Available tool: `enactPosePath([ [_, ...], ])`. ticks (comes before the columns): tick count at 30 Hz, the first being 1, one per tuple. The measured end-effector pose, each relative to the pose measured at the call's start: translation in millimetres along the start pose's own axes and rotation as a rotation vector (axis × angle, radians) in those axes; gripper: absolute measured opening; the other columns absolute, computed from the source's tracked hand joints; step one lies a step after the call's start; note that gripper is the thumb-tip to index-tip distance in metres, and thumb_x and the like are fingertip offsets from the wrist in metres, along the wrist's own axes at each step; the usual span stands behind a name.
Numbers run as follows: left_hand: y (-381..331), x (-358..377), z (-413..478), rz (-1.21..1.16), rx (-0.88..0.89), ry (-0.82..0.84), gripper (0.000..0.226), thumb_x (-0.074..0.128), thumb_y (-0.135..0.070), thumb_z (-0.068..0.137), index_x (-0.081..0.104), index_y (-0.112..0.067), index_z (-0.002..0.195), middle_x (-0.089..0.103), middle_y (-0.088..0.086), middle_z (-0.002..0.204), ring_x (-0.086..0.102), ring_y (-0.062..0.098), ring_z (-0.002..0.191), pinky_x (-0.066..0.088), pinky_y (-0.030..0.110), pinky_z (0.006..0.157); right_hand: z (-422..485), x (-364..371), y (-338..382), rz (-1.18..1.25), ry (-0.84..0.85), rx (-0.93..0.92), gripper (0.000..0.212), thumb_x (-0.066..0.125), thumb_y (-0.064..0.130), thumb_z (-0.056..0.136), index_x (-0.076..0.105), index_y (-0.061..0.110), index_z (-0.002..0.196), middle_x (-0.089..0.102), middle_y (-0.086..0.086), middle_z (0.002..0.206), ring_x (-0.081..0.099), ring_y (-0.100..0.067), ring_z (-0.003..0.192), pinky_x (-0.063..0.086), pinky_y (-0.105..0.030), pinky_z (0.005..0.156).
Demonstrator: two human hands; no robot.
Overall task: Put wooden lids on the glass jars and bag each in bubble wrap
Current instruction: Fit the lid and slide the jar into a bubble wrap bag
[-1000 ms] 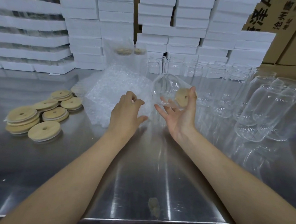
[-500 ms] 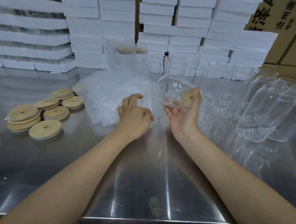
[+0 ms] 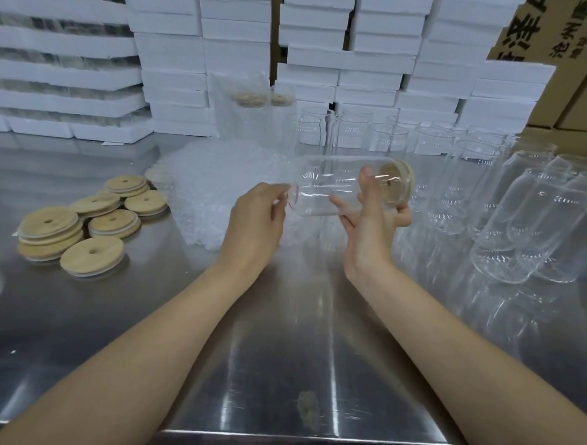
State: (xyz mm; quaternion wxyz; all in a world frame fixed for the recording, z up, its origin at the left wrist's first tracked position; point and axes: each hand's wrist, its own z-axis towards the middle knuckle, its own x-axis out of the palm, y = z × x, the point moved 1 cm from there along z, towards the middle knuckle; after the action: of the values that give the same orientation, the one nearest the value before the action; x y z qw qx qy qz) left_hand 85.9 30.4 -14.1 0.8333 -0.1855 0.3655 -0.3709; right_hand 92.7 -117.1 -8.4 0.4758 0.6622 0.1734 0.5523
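A: Where was the glass jar (image 3: 331,190) at that moment?

B: It lay on its side in the air above the steel table (image 3: 278,357), between the person's two hands. Its wooden lid (image 3: 397,187) was fitted on the end that pointed right.

A: Which hand carried it?

B: The right hand (image 3: 369,233) gripped it near the lidded end, with the thumb raised across the near side of the glass and the fingers spread beneath.

A: And the left hand (image 3: 258,220)?

B: It was at the jar's base with its fingers curled, the tips against or just beside the glass. Whether it grasped the jar, or anything else, could not be told.

A: Where was the bubble wrap (image 3: 212,191)?

B: It lay in a heap on the table, behind the left hand and to the left of the jar. The loose lids (image 3: 91,218) lay in low stacks further left, well apart from the jar.

A: Anything else on the table?

B: The empty jars (image 3: 530,217) stood crowded to the right and behind. Two bagged jars (image 3: 247,107) stood at the back, in front of stacked white foam boxes (image 3: 328,54). Cardboard cartons (image 3: 566,49) filled the upper right corner.
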Motion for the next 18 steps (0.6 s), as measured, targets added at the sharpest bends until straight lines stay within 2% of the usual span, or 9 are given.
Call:
enactPosePath([
  [2, -3, -3, 2, -0.109, -0.034, -0.09, 0.024, 0.051, -0.01, 0.096, 0.063, -0.013, 0.116, 0.064, -0.007, 0.088, 0.065, 0.019, 0.078, 0.052, 0.028, 0.075, 2, -2, -1, -0.092, -0.019, -0.035, 0.085, 0.081, 0.031, 0.078, 0.015, 0.026, 0.13, 0.054, -0.007, 0.124, 0.073, -0.026, 0.089, 0.053, -0.033, 0.092],
  [4, -6, -4, 1, -0.166, -0.05, -0.137, 0.029, 0.053, -0.011, 0.095, 0.059, -0.016, 0.124, 0.064, -0.009, 0.087, 0.064, 0.015, 0.074, 0.052, 0.023, 0.071, 1, -2, -2, -0.185, -0.022, -0.069, 0.088, 0.084, 0.032, 0.073, 0.013, 0.029, 0.125, 0.048, -0.006, 0.125, 0.067, -0.03, 0.105, 0.05, -0.042, 0.1],
  [7, -6, -7, 0, -0.197, -0.035, -0.154, 0.036, 0.057, -0.01, 0.093, 0.056, -0.019, 0.128, 0.064, -0.007, 0.099, 0.059, 0.007, 0.074, 0.049, 0.016, 0.069, -4, 0, -4, -0.211, -0.039, -0.104, 0.088, 0.088, 0.03, 0.069, 0.014, 0.032, 0.117, 0.042, -0.002, 0.12, 0.058, -0.026, 0.115, 0.049, -0.048, 0.1],
  [9, -9, -8, -1, -0.208, 0.005, -0.168, 0.041, 0.059, -0.011, 0.091, 0.053, -0.022, 0.13, 0.063, -0.008, 0.101, 0.056, 0.003, 0.074, 0.046, 0.011, 0.067, -5, 1, -4, -0.23, -0.063, -0.163, 0.09, 0.089, 0.026, 0.068, 0.014, 0.029, 0.118, 0.042, -0.005, 0.123, 0.057, -0.01, 0.111, 0.052, -0.038, 0.098],
  [11, -13, -6, -3, -0.206, 0.04, -0.171, 0.046, 0.06, -0.012, 0.09, 0.049, -0.024, 0.133, 0.062, -0.01, 0.099, 0.056, 0.001, 0.073, 0.044, 0.008, 0.066, -4, 0, -4, -0.24, -0.07, -0.241, 0.09, 0.089, 0.022, 0.068, 0.014, 0.026, 0.119, 0.04, -0.008, 0.124, 0.058, 0.01, 0.092, 0.05, -0.009, 0.081],
  [13, -16, -4, -3, -0.19, 0.05, -0.175, 0.039, 0.06, -0.012, 0.09, 0.055, -0.018, 0.128, 0.06, -0.012, 0.097, 0.056, -0.001, 0.074, 0.043, 0.007, 0.067, -4, 1, -3, -0.232, -0.086, -0.283, 0.089, 0.089, 0.02, 0.069, 0.015, 0.025, 0.118, 0.04, -0.009, 0.126, 0.06, 0.005, 0.082, 0.042, 0.0, 0.064],
  [16, -10, -6, 0, -0.141, -0.003, -0.194, 0.024, 0.058, -0.01, 0.091, 0.065, -0.011, 0.114, 0.06, -0.011, 0.096, 0.057, 0.0, 0.075, 0.045, 0.01, 0.067, -3, 0, 1, -0.192, -0.136, -0.299, 0.088, 0.088, 0.018, 0.07, 0.015, 0.026, 0.119, 0.04, -0.007, 0.123, 0.062, 0.003, 0.078, 0.046, -0.003, 0.066],
  [17, -7, -7, 2, -0.15, -0.043, -0.201, 0.022, 0.057, -0.01, 0.092, 0.066, -0.011, 0.112, 0.061, -0.009, 0.096, 0.058, -0.001, 0.074, 0.045, 0.009, 0.068, -1, -1, 4, -0.147, -0.154, -0.278, 0.088, 0.087, 0.02, 0.071, 0.015, 0.026, 0.12, 0.041, -0.006, 0.121, 0.063, 0.003, 0.083, 0.051, -0.009, 0.073],
  [18, -4, -8, 3, -0.174, -0.088, -0.203, 0.021, 0.056, -0.01, 0.093, 0.067, -0.01, 0.111, 0.063, -0.007, 0.096, 0.059, 0.0, 0.074, 0.046, 0.009, 0.068, 0, -2, 6, -0.076, -0.171, -0.229, 0.087, 0.086, 0.024, 0.072, 0.015, 0.027, 0.122, 0.043, -0.005, 0.12, 0.066, -0.005, 0.092, 0.055, -0.019, 0.081],
])
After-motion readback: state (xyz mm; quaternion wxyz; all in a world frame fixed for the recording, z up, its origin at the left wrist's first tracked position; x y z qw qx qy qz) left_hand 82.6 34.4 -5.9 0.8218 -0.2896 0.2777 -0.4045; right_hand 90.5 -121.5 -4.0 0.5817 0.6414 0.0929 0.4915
